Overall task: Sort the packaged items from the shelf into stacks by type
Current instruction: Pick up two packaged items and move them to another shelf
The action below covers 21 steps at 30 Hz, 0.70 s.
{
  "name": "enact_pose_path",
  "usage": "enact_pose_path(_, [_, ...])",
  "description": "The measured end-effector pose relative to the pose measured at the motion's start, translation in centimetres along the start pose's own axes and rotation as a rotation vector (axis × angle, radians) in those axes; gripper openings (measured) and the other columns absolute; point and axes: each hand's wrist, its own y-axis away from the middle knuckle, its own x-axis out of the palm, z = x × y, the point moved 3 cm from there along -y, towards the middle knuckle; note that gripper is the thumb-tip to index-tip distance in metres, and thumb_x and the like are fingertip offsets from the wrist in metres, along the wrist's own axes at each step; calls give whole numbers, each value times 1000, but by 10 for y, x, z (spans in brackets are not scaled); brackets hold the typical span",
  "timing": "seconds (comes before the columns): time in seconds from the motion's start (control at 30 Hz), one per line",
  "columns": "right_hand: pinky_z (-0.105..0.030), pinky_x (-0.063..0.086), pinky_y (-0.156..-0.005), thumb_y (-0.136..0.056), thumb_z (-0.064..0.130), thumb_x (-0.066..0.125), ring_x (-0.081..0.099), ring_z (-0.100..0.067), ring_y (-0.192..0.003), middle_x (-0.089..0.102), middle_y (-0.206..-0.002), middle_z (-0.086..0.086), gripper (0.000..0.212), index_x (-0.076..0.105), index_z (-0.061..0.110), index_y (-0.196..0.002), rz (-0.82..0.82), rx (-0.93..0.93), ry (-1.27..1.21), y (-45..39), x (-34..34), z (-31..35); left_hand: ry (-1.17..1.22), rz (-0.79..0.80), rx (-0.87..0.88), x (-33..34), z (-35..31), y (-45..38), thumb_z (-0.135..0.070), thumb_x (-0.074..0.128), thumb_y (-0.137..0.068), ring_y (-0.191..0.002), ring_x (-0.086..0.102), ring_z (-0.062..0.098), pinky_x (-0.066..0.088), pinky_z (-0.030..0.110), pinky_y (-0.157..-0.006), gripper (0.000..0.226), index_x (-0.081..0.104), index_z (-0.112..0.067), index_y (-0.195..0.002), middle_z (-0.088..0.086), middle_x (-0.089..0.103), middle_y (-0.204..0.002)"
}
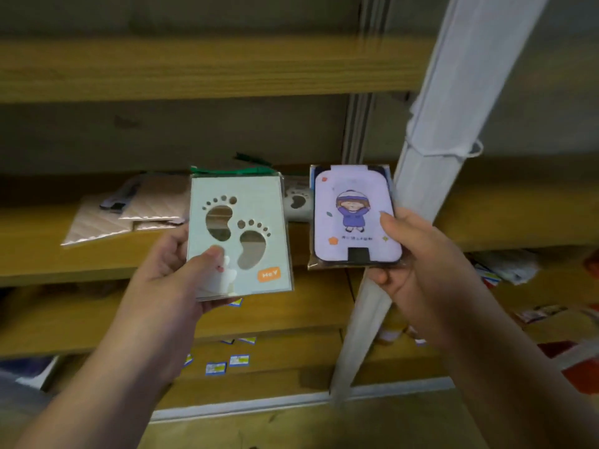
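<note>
The left hand (175, 264) grips a footprint card pack (240, 238) by its lower left corner, left of the white post (431, 176); the right hand (418, 254) clasps a purple cartoon pack (355, 215) against that post, above the wooden shelf (97, 254)

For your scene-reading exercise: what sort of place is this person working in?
Probably a stockroom or shop storage area: wooden shelves on a white metal upright, loose wrapped packets lying on a shelf, and small labels scattered on a lower shelf.
</note>
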Motion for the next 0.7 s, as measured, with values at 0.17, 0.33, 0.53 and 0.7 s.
enact_pose_path(0.17, [-25,47,-44,-75,34,65,74,-19,-78,77,-105,-14,55,61,13,-126,47,-81,-7,60,-66,20,33,53,9,62,8,59,-12,59,-91,-93,76,29,58,32,-58,34,62,-21,-123,7,76,-113])
enact_pose_path(0.33, [-25,49,-42,-75,36,67,77,-24,-78,78,-99,-13,52,62,14,-122,-113,-77,-62,90,-150,41,41,60,-8,130,17,102,-16,63,-81,-92,76,27,59,36,-59,38,67,-25,-118,6,77,-111])
enact_pose_path(0.53, [-39,59,-73,-86,45,60,76,-22,-90,80,-90,-4,21,78,35,-80,-222,-138,42,100,-242,64,45,140,-59,214,22,125,-17,63,-75,-85,77,19,54,22,-50,35,72,-30,-107,0,78,-107])
enact_pose_path(0.7, [-31,57,-63,-84,52,61,74,-17,-81,78,-96,-4,22,76,38,-92,-201,-199,154,89,-292,84,33,171,-132,278,43,108,-8,59,-92,-93,76,20,58,26,-57,35,66,-31,-118,-2,77,-110])
